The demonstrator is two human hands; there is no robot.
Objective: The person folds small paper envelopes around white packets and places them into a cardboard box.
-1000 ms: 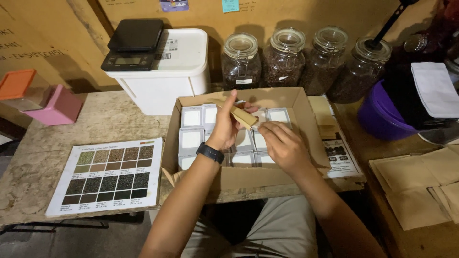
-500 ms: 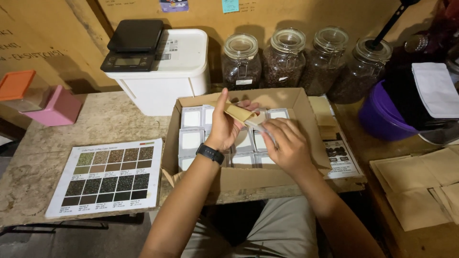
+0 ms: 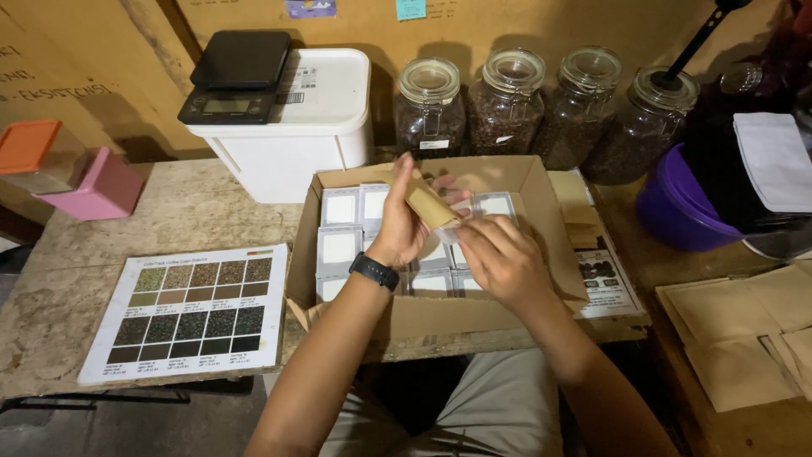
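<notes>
My left hand (image 3: 404,222), with a black watch on the wrist, holds a small brown paper packet (image 3: 431,206) above an open cardboard box (image 3: 507,315). My right hand (image 3: 501,261) grips the lower end of that packet, where a bit of clear plastic shows. Inside the box lie several small white-lidded square cases (image 3: 340,247) in rows. Both hands hover over the box's middle.
A colour sample chart (image 3: 188,310) lies left of the box. Behind stand a white bin (image 3: 292,135) with a black scale (image 3: 238,76), several glass jars of coffee beans (image 3: 507,106), a purple bucket (image 3: 677,211), pink and orange containers (image 3: 93,188), and brown paper bags (image 3: 744,330) at right.
The packet has been raised slightly and turned more upright between my hands. My right hand has shifted up to its lower end.
</notes>
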